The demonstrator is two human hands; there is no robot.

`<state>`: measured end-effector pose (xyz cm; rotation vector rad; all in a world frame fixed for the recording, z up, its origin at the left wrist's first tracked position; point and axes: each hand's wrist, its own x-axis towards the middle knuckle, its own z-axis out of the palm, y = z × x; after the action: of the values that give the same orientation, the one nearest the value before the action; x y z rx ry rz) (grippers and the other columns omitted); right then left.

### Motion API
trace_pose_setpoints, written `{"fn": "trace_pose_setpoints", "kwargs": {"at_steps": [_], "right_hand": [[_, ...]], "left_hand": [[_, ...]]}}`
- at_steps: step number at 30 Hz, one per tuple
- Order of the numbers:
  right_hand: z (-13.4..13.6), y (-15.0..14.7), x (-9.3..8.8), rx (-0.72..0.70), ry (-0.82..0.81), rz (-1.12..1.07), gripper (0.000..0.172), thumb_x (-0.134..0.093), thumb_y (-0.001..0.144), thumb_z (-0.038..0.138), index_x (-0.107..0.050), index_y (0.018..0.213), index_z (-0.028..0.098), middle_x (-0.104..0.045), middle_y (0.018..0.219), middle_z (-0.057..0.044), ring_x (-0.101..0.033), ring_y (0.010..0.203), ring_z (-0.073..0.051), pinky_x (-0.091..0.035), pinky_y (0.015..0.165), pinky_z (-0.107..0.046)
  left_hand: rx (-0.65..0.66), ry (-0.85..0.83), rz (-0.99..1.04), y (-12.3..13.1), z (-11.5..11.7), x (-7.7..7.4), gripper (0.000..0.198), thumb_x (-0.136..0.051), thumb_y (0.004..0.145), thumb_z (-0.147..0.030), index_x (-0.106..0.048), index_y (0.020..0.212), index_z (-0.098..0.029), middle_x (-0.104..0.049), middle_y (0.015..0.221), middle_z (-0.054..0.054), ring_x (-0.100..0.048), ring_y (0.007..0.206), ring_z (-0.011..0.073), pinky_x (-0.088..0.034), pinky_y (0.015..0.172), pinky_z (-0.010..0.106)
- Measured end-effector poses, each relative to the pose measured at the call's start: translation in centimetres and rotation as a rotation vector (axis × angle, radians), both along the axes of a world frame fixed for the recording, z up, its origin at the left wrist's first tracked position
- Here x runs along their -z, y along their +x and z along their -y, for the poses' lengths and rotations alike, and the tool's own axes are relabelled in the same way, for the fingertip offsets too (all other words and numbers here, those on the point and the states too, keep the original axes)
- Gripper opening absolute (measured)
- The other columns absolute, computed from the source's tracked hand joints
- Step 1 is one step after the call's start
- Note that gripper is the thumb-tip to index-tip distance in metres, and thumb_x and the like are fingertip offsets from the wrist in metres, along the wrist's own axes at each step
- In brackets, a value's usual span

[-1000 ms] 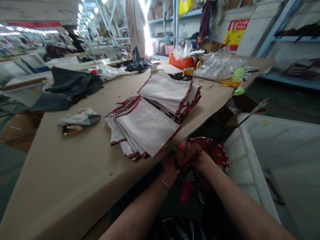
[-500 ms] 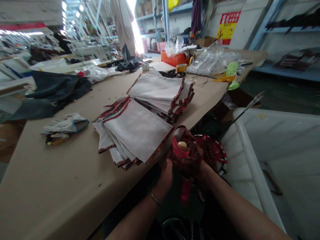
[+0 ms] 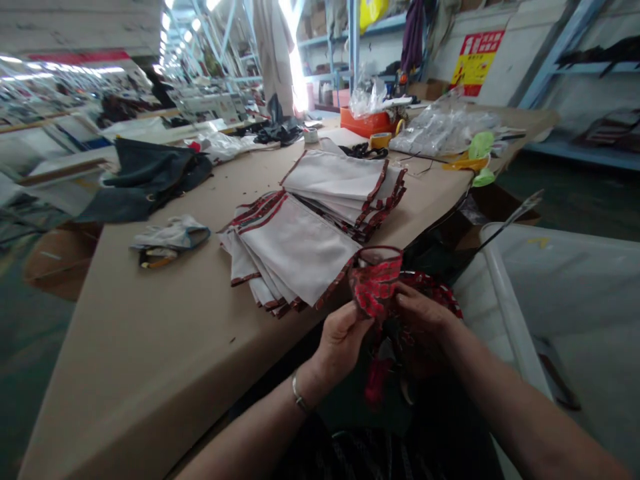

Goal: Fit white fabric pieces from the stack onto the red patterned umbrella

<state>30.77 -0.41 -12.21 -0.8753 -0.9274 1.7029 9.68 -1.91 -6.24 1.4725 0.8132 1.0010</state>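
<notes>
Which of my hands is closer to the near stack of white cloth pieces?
Left. The left hand is just below the stack's near corner; the right hand is farther right, past the red cloth both hold.

Both hands [image 3: 345,337] [image 3: 425,317] pinch red patterned fabric [image 3: 375,283] beside white stack [image 3: 295,250].

Both forearms are bare from the bottom edge of the view up to the hands, with no sleeves or cuffs showing. The left hand [image 3: 343,340] wears no glove and no ring that can be made out. Just below that hand, a thin silver-coloured bracelet [image 3: 299,399] circles the left wrist, a narrow plain band. The right hand [image 3: 425,317] is also ungloved, and the wrist below it carries no band or watch. Between the two forearms, below the bracelet, a dark garment [image 3: 370,457] covers the lap or torso, its cloth marked with pale diagonal stripes; its cut cannot be told.
</notes>
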Motion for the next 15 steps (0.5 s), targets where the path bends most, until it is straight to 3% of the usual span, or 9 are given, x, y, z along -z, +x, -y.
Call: {"fn": "trace_pose_setpoints", "kwargs": {"at_steps": [2,5,8,10,12,15], "right_hand": [[-1.4,0.1,-2.9,-0.103,-0.016,-0.018,0.055,-0.080,0.065,0.040,-0.065,0.114,0.019,-0.071,0.110,-0.009,-0.065,0.103,-0.025,-0.047,0.096,-0.043],[-3.0,-0.3,-6.7,-0.097,0.047,0.052,0.036,-0.078,0.068,0.030,-0.069,0.101,0.020,-0.073,0.103,-0.006,-0.067,0.092,-0.023,-0.051,0.089,-0.042],[-3.6,-1.5,-9.7,-0.134,0.145,0.162,0.024,-0.077,0.068,0.028,-0.071,0.090,0.019,-0.074,0.092,-0.004,-0.068,0.085,-0.021,-0.054,0.085,-0.039],[-3.6,-2.3,-11.4,-0.096,0.203,0.180,0.022,-0.077,0.067,0.029,-0.071,0.084,0.018,-0.074,0.083,-0.003,-0.068,0.078,-0.020,-0.054,0.080,-0.037],[-3.6,-2.1,-12.8,0.118,0.281,0.116,0.019,-0.073,0.071,0.031,-0.070,0.087,0.019,-0.074,0.086,-0.001,-0.068,0.080,-0.018,-0.054,0.078,-0.035],[-3.0,1.2,-13.3,0.559,0.399,0.132,0.026,-0.054,0.087,0.038,-0.064,0.108,0.027,-0.067,0.119,-0.001,-0.065,0.102,-0.018,-0.051,0.083,-0.036]], "left_hand": [[0.043,0.119,-0.002,0.6,-0.4,-3.4,0.019,-0.061,0.083,-0.030,-0.075,0.081,-0.018,-0.068,0.084,0.004,-0.059,0.081,0.0182,-0.048,0.085,0.028],[0.118,0.236,-0.003,0.7,-1.0,-6.9,0.018,-0.061,0.084,-0.029,-0.075,0.080,-0.018,-0.068,0.088,0.007,-0.060,0.086,0.0199,-0.048,0.087,0.031],[0.228,0.276,-0.005,0.1,-1.3,-8.2,0.018,-0.058,0.086,-0.026,-0.074,0.082,-0.019,-0.068,0.090,0.007,-0.061,0.089,0.0198,-0.049,0.088,0.031],[0.183,0.256,0.057,-0.3,-1.7,-8.4,0.017,-0.059,0.087,-0.027,-0.074,0.087,-0.020,-0.068,0.089,0.004,-0.061,0.088,0.0176,-0.050,0.086,0.029],[0.031,0.236,0.155,-1.0,-2.4,-8.5,0.019,-0.058,0.088,-0.033,-0.071,0.095,-0.022,-0.069,0.090,0.002,-0.062,0.085,0.0150,-0.051,0.082,0.028],[-0.210,0.333,0.173,-2.8,-3.5,-8.3,0.024,-0.053,0.091,-0.039,-0.067,0.102,-0.023,-0.069,0.098,0.003,-0.064,0.085,0.0137,-0.053,0.078,0.028]]}}
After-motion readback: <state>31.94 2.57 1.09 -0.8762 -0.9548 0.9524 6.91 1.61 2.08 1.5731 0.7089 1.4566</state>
